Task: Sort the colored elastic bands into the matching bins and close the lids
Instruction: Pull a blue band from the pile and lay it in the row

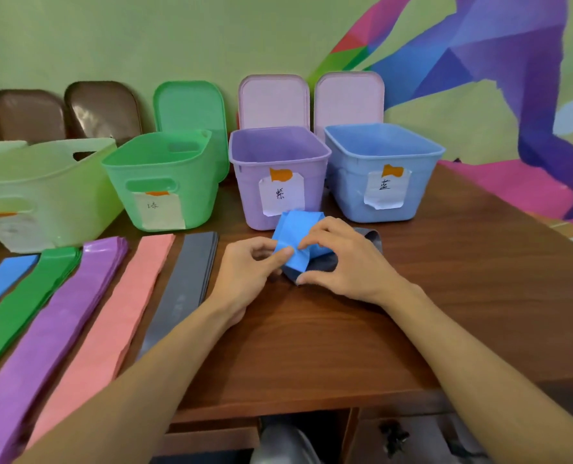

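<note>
At centre frame, the left hand (244, 271) and right hand (343, 262) pinch a folded blue band (293, 237) with curled fingers (278, 256) (a grey band (370, 238) lies beneath), on the tabletop (445, 269) just below the purple bin (248, 195).

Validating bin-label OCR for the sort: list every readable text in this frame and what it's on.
"紫": purple bin label, handwritten on paper.
"蓝": blue bin label, handwritten on paper.
green bin label: one handwritten character, too blurred to read.
pale green bin label: unreadable.
</note>
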Tool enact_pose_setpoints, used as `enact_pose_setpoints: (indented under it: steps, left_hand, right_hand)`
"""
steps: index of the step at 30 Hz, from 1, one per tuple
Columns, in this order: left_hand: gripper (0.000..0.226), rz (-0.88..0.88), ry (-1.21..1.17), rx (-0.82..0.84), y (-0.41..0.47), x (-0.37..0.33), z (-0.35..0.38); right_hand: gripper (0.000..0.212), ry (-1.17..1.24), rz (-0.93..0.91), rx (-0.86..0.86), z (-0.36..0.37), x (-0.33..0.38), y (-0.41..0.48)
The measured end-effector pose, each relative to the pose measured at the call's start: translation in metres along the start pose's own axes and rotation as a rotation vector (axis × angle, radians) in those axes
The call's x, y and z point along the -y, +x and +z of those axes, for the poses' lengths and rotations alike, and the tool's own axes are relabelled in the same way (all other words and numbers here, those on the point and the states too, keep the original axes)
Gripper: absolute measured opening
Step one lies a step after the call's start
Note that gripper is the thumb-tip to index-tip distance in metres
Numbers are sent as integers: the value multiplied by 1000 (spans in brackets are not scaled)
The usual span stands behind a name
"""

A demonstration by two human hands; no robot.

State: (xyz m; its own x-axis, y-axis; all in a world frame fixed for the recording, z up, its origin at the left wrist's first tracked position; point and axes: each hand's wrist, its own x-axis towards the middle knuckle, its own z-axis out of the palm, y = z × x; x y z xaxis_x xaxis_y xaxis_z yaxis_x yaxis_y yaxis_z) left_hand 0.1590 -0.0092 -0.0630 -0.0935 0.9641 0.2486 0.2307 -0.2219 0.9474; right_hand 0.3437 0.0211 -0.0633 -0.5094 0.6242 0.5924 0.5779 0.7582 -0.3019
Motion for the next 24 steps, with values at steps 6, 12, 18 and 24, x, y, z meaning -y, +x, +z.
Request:
enact_pose_setpoints:
  steps: [6,12,18,24]
  left_hand:
    - [17,-26,-68,-1,-2,-4,-3]
    - [45,-62,-19,21,-1,-5,0]
    - [25,-38,141,51,-2,-5,2]
    - [13,31,267,-2,5,-20,7]
  right_hand:
    - [35,-114,-87,-201,6,6,0]
    - [14,40,77,-386,-2,-1,2]
    - [9,392,415,-720,-32,5,12]
    - [12,685,430,-851,-78,18,30]
